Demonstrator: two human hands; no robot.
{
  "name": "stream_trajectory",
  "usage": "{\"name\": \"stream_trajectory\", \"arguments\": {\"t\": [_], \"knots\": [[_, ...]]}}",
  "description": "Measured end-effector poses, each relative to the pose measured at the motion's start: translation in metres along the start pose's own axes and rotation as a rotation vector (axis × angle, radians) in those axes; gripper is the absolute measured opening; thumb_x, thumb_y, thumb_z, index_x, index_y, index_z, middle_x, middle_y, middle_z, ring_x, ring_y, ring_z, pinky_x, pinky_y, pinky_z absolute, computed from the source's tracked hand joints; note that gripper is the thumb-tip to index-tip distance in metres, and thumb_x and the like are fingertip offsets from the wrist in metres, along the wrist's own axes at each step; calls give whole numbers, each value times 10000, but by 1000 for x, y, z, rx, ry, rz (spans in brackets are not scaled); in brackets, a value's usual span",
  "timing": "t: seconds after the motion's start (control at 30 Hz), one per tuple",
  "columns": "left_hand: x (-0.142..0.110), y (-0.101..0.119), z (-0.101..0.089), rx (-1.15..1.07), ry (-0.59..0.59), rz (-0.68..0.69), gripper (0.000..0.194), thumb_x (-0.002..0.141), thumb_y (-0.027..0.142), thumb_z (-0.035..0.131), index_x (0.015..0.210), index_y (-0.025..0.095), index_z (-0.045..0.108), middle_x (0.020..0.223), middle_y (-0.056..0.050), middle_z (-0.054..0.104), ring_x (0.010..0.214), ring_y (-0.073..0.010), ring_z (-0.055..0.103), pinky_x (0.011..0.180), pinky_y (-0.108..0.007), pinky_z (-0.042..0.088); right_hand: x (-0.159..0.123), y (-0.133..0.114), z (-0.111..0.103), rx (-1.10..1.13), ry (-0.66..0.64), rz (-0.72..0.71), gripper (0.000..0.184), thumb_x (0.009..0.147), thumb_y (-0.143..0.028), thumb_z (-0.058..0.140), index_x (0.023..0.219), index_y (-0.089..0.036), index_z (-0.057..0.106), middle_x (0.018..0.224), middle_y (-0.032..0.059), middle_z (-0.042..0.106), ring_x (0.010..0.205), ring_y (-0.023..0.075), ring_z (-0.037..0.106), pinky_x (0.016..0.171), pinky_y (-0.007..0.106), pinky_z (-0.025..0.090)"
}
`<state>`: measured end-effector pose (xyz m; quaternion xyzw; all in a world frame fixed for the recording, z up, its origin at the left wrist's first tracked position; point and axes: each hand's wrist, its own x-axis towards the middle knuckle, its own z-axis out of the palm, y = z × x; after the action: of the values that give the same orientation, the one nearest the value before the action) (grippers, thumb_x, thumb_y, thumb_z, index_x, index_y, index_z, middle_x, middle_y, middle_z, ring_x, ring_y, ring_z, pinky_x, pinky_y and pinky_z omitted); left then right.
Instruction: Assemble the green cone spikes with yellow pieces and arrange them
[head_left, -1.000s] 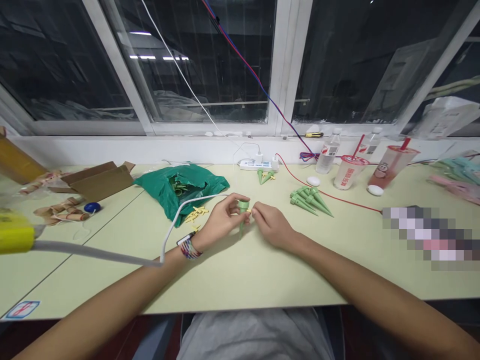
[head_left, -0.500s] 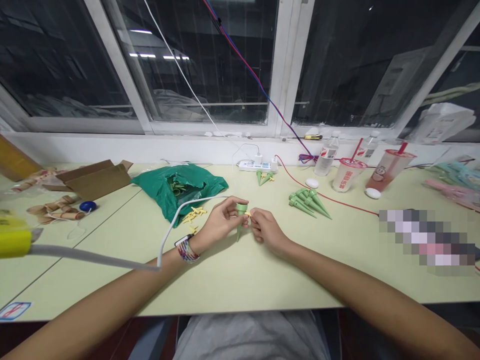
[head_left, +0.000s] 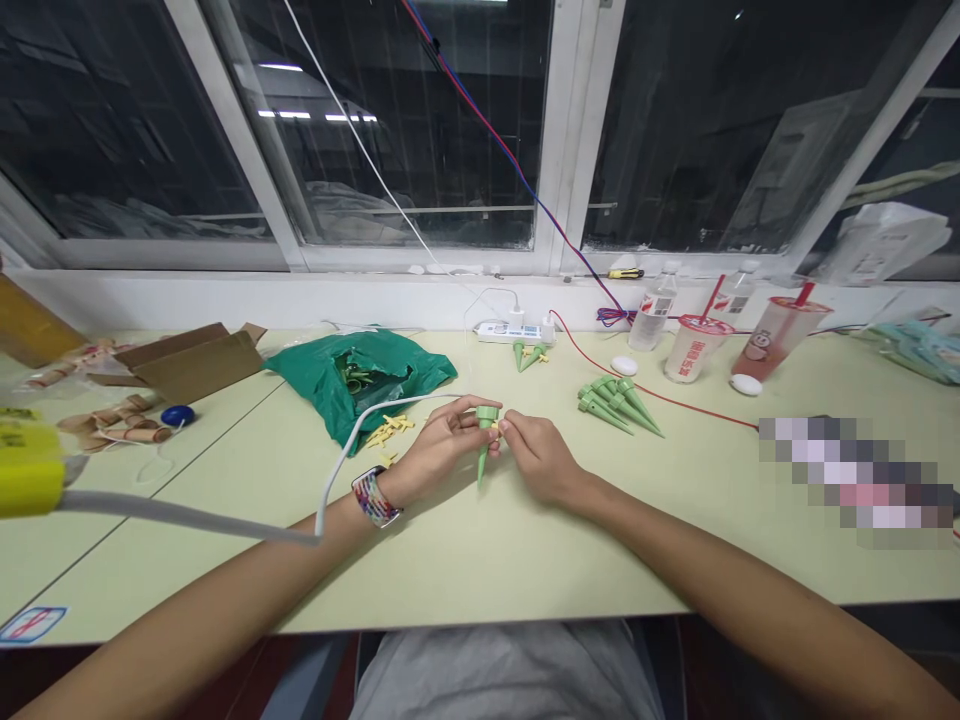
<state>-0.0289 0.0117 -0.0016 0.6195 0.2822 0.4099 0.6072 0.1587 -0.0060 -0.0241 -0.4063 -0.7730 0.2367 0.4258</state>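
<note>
My left hand (head_left: 442, 448) pinches a green plastic cone spike (head_left: 484, 448) near its wide top, tip pointing down at the pale green table (head_left: 480, 550). My right hand (head_left: 538, 455) has its fingers closed on a small yellow piece (head_left: 496, 426) pressed against the side of the spike's top. A beaded band sits on my left wrist. Loose yellow pieces (head_left: 390, 430) lie just left of my hands, and a pile of green spikes (head_left: 616, 402) lies to the right.
An open green bag (head_left: 360, 375) and a cardboard box (head_left: 187, 358) lie at the left. A power strip (head_left: 514, 332), bottles and two lidded cups (head_left: 694, 348) stand near the window sill. A white cable (head_left: 352, 440) crosses above my left arm.
Both hands have stayed together on the spike, shifting only slightly; the spike's tilt changed a little.
</note>
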Motion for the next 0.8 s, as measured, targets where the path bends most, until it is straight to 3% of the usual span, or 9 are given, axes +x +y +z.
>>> {"name": "stream_trajectory", "arguments": {"t": [0.1,0.2,0.3,0.37,0.47,0.53,0.6,0.7,0.8], "knots": [[-1,-1,1,201,58,55,424,841,309,795,1222,189,651,830,-29,698,763,-178,684,764,-314,540,3,-2,6,397,-4,246,387,1008,-442,423,687,-227,432,579,-44,418,522,125,366,544,270,283],[-1,-3,3,427,146,162,365,845,327,778,1172,192,688,728,6,625,692,-155,623,647,-266,481,7,-2,10,817,-100,559,420,940,-510,493,658,-252,318,507,-103,229,432,96,166,455,259,180],[-2,-1,3,455,176,181,353,824,311,790,1146,192,708,696,20,585,674,-146,599,616,-252,455,8,-2,10,943,-182,644,432,930,-519,493,651,-259,289,488,-115,196,416,91,130,442,260,191],[-2,3,4,285,118,74,390,817,289,796,1177,187,689,745,1,643,721,-165,650,678,-273,504,7,-3,6,754,-131,541,451,966,-533,439,640,-256,294,492,-96,226,425,103,188,468,269,223],[-3,8,5,-67,28,-127,397,806,227,806,1177,176,677,877,-43,719,773,-162,689,767,-288,549,3,-1,-3,151,-16,127,415,1020,-462,389,685,-222,429,600,-14,453,534,133,370,564,287,267],[-3,9,6,-231,15,-220,305,798,171,806,1083,161,700,894,-52,726,769,-138,687,756,-246,549,2,3,-10,-228,-11,-147,330,1032,-371,386,786,-199,522,737,35,573,608,148,428,605,302,262],[-2,7,7,-321,6,-283,211,789,121,797,980,151,710,877,-54,722,762,-125,687,738,-215,550,2,7,-16,-460,-34,-292,300,1039,-326,369,854,-184,558,793,58,611,610,154,436,604,317,248],[-1,4,7,-327,-7,-286,229,789,116,800,999,151,715,912,-64,734,776,-133,702,775,-232,568,2,9,-16,-541,-44,-313,305,1053,-300,341,901,-177,575,813,70,640,618,163,468,603,319,257],[-2,4,6,-206,10,-175,365,790,181,829,1129,161,697,950,-74,750,814,-163,718,829,-288,573,2,4,-11,-383,-26,-182,301,1062,-301,341,870,-199,549,789,48,652,638,162,502,624,301,292]]}}
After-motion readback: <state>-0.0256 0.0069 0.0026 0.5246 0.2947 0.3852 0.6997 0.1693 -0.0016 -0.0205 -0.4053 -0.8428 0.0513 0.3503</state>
